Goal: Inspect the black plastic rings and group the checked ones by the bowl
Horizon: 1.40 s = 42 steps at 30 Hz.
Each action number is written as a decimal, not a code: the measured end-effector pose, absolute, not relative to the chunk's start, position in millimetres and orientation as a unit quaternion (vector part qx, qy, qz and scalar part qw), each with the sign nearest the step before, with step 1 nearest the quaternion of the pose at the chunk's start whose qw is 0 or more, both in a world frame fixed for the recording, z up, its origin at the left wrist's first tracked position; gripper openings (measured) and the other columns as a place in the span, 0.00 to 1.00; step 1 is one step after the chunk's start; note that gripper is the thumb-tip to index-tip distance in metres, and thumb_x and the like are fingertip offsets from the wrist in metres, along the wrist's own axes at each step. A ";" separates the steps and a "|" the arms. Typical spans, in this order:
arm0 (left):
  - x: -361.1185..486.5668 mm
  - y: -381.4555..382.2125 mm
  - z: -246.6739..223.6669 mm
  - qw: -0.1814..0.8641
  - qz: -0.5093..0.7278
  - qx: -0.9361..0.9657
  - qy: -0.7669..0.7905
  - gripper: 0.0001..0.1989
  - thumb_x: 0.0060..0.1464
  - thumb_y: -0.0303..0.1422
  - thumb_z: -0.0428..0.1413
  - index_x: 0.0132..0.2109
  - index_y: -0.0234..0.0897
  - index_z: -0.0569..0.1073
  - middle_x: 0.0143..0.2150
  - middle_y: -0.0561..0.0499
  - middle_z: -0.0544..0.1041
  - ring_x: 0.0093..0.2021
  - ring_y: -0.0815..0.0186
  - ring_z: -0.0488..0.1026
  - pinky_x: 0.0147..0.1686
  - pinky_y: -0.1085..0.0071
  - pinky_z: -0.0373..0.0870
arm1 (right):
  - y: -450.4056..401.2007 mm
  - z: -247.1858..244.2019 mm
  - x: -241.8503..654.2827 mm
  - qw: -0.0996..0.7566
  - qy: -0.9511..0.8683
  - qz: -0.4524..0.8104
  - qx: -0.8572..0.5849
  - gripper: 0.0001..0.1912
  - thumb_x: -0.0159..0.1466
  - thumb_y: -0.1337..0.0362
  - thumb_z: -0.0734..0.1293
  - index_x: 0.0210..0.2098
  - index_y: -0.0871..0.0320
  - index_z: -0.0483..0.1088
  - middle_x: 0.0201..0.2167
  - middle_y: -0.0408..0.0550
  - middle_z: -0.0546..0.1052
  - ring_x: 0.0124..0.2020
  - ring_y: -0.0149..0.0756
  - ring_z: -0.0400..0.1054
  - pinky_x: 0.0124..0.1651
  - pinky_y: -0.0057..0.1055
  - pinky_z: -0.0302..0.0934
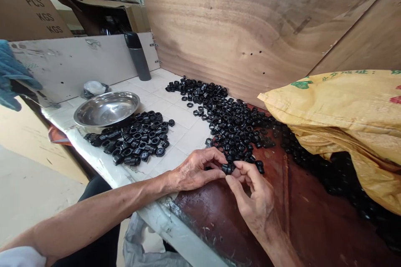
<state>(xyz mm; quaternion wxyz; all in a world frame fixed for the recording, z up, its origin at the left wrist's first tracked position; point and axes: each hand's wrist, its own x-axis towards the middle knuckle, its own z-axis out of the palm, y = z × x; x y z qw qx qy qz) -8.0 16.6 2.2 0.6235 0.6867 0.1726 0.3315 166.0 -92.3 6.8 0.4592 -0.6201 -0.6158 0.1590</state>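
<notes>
My left hand [200, 169] and my right hand [255, 190] meet over the near edge of the table. Between their fingertips is a small black ribbed plastic cap [228, 169], gripped from both sides. Just beyond my fingers spreads a long pile of black plastic nuts and rings [232, 123]. To the left, near the table's edge, lies a second heap of black caps [140, 135], some turned up to show their hollow insides. Whether a second part sits inside the held cap cannot be made out.
A steel bowl [108, 108] stands behind the left heap, with a dark flask [138, 58] farther back. A yellow woven sack [341, 108] lies at the right over more black parts. A wooden board [250, 33] walls off the back. A blue cloth [14, 75] hangs at the left.
</notes>
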 end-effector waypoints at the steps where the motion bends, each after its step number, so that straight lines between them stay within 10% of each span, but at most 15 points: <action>1: -8.2 16.9 1.9 0.621 0.330 0.690 0.171 0.10 0.58 0.33 0.64 0.45 0.33 0.76 0.45 0.44 0.77 0.43 0.63 0.79 0.45 0.66 0.79 | -91.8 5.1 166.0 0.470 -0.606 0.167 -0.619 0.09 0.69 0.59 0.67 0.44 0.56 0.74 0.33 0.47 0.80 0.32 0.35 0.75 0.37 0.27 0.69; 7: -10.0 16.0 -0.9 0.492 0.326 0.796 0.132 0.11 0.63 0.31 0.60 0.51 0.36 0.77 0.50 0.42 0.78 0.51 0.61 0.78 0.52 0.65 0.78 | -93.4 12.3 159.3 0.410 -0.582 0.233 -0.663 0.18 0.74 0.58 0.58 0.30 0.55 0.71 0.22 0.43 0.76 0.23 0.32 0.73 0.31 0.25 0.65; 10: -8.5 16.8 -3.8 0.518 0.341 0.767 0.164 0.08 0.64 0.31 0.60 0.49 0.38 0.77 0.49 0.45 0.79 0.48 0.63 0.79 0.48 0.69 0.80 | -92.5 14.8 157.4 0.456 -0.574 0.226 -0.642 0.10 0.69 0.58 0.65 0.44 0.57 0.72 0.30 0.44 0.79 0.26 0.32 0.74 0.32 0.24 0.65; 16: -9.8 18.0 -8.0 0.463 0.321 0.814 0.141 0.10 0.62 0.29 0.60 0.51 0.39 0.77 0.52 0.45 0.79 0.53 0.61 0.78 0.51 0.67 0.79 | -93.3 11.3 159.5 0.427 -0.577 0.219 -0.660 0.16 0.73 0.58 0.60 0.31 0.56 0.71 0.22 0.41 0.74 0.22 0.29 0.70 0.29 0.23 0.62; 31: -10.3 14.9 2.1 0.555 0.320 0.753 0.150 0.09 0.63 0.32 0.61 0.48 0.35 0.75 0.48 0.44 0.78 0.43 0.63 0.81 0.43 0.67 0.81 | -93.6 9.4 155.7 0.483 -0.531 0.295 -0.631 0.11 0.67 0.55 0.68 0.43 0.56 0.73 0.26 0.42 0.78 0.26 0.34 0.75 0.33 0.27 0.67; 42: -21.8 13.2 5.7 0.345 0.297 0.887 0.080 0.10 0.66 0.28 0.54 0.54 0.36 0.71 0.51 0.40 0.78 0.54 0.59 0.76 0.53 0.63 0.75 | -92.5 14.0 148.8 0.473 -0.358 0.500 -0.630 0.17 0.61 0.50 0.71 0.28 0.57 0.70 0.19 0.37 0.73 0.15 0.28 0.67 0.26 0.26 0.60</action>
